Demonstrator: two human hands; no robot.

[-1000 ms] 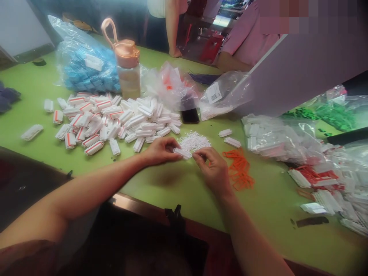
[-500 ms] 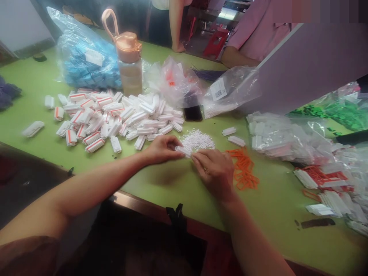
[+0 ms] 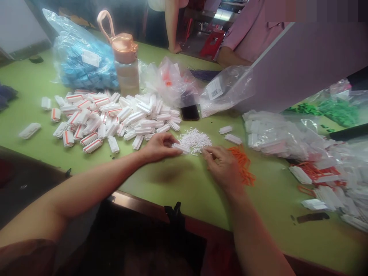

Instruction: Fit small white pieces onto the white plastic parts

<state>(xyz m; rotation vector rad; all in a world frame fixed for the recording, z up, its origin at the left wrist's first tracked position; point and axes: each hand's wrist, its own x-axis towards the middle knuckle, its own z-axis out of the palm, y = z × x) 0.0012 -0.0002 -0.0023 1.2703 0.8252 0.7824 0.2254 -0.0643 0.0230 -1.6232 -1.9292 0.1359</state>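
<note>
My left hand (image 3: 159, 146) pinches a small white plastic connector (image 3: 181, 148) just above the green table (image 3: 178, 180). My right hand (image 3: 222, 165) lies to its right, fingers curled, fingertips at the near edge of a heap of tiny white pieces (image 3: 195, 138); whether they hold anything is hidden. Orange clips (image 3: 243, 165) lie just right of that hand. A big pile of white and orange connectors (image 3: 109, 117) spreads to the left.
A pink-lidded bottle (image 3: 125, 63), a blue-filled bag (image 3: 82, 65), a black phone (image 3: 189, 112) and clear bags (image 3: 224, 92) sit behind. Bagged white parts (image 3: 281, 134) and loose parts (image 3: 330, 184) crowd the right. Other people stand across the table (image 3: 247, 38).
My right hand has drawn away from the connector and moved right toward the heap of tiny white pieces. My left hand keeps hold of the connector.
</note>
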